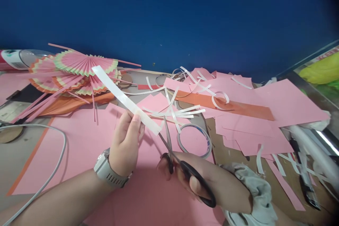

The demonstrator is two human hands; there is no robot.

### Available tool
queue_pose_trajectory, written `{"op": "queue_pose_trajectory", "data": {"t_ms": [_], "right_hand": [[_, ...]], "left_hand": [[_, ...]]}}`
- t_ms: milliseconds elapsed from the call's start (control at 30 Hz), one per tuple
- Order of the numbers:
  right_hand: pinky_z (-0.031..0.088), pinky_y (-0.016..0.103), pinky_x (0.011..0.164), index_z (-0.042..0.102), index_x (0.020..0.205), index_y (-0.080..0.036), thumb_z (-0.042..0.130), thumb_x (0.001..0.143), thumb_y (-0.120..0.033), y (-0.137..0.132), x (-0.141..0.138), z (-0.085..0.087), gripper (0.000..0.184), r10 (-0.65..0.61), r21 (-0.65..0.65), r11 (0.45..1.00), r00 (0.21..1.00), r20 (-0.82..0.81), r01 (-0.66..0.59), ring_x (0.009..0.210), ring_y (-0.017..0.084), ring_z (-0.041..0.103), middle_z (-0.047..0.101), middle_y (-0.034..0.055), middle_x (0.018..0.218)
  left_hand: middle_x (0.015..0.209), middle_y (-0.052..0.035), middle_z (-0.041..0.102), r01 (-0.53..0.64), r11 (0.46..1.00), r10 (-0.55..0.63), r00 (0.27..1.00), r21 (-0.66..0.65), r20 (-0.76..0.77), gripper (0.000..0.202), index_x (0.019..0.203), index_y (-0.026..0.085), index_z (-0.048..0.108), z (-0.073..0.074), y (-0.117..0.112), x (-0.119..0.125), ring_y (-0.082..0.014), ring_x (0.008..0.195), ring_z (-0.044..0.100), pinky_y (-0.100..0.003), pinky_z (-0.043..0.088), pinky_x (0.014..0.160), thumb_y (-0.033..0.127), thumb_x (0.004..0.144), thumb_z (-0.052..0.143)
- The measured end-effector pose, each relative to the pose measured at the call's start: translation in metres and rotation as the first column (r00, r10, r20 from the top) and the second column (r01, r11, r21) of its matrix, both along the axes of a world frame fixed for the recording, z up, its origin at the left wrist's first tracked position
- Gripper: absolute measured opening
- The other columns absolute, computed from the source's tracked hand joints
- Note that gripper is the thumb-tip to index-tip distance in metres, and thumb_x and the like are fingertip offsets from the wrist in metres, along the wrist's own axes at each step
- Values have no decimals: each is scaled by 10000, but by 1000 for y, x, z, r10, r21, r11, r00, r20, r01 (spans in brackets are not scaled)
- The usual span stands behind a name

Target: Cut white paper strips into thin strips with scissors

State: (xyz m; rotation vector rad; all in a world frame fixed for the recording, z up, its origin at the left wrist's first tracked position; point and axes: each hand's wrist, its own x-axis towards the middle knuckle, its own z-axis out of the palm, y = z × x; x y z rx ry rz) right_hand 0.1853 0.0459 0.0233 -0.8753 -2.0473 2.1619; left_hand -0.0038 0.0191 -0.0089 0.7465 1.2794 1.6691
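Between thumb and fingers, my left hand (127, 143) pinches a shiny white paper strip (120, 95), which slants from upper left down to the right. My right hand (185, 173) grips black-handled scissors (169, 141), fingers through the loops. Their blades are parted and point up, close to the strip's lower end; whether they touch it I cannot tell. Under both hands lie large pink paper sheets (87, 148). A roll of tape (194, 141) lies flat just beyond my right hand, with several narrow white strips (180, 113) behind it.
Pleated pink paper fans (84, 65) are piled at the back left beside a bottle (23, 59). A grey cable (65, 144) curves across the left. More pink paper (286, 102), an orange strip (225, 106) and a pen (307, 183) lie right. A blue wall (169, 17) stands behind.
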Motion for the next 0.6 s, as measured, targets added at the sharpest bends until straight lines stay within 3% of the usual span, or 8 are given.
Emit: {"op": "queue_pose_trajectory", "data": {"t_ms": [100, 200, 333, 600], "right_hand": [[371, 219, 574, 538, 1001, -168, 543, 835, -495, 0, 0, 0, 367, 25, 2, 1000, 999, 42, -25, 638, 100, 428, 507, 8, 785], [369, 233, 577, 510, 990, -155, 560, 803, -461, -3, 0, -4, 363, 22, -18, 1000, 1000, 21, -22, 660, 113, 431, 510, 28, 834], [365, 235, 571, 478, 974, -172, 560, 793, -421, -5, 1, -5, 318, 6, -76, 997, 1000, -10, -7, 671, 122, 434, 498, 31, 852], [415, 263, 617, 480, 898, -174, 605, 727, -378, -3, -4, 3, 294, -25, -121, 992, 999, 35, 29, 657, 130, 421, 493, 32, 810]], "left_hand": [[681, 27, 466, 63, 998, -63, 996, 2, -66, 223, 753, 199, 518, 0, -3, 0, -75, 560, 430, -178, 415, 523, 376, 889, 521], [600, 52, 399, 141, 990, -143, 966, -24, -216, 267, 701, 201, 442, 0, -7, -1, -73, 490, 338, -192, 355, 487, 358, 915, 479], [580, 57, 341, 159, 985, -174, 924, -71, -340, 291, 678, 198, 392, 2, -9, -2, -83, 498, 302, -222, 284, 475, 326, 936, 432], [601, 52, 348, 190, 978, -208, 914, -85, -348, 293, 684, 197, 396, 0, -9, -2, -85, 515, 297, -240, 255, 475, 341, 937, 425]]}}
